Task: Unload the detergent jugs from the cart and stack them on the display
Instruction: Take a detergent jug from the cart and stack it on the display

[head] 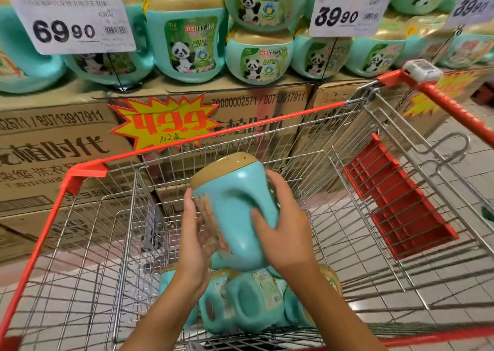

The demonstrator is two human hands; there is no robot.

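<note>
1. Head view, the hold: the held jug (235, 203) is carried above the basket of the cart (187, 142), clear of the wire, with its cap tilted up towards the display. The left grip (193, 233) is pressed flat against the label side, fingers straight. The right grip (283, 233) is wrapped round the handle side, with the thumb in the hollow.
2. The step in hand is judged to be the lift out to the display. The weight is best shared by both grips, with the flat left one slid lower under the base so nothing slips sideways.
3. The jug should be brought upright before it is set down, with the label turned outward as on the stacked jugs (184, 43).
4. Edges: the cart's red far rim lies between the jug and the cartons (53, 150) and must be cleared. The price card (72, 23) on its thin stalk and the starburst sign (165, 123) are easily knocked.
5. Room: the remaining jugs (246, 302) lie on their sides at the basket's near side, under the held one. No free slot on the display can be made out.
</note>
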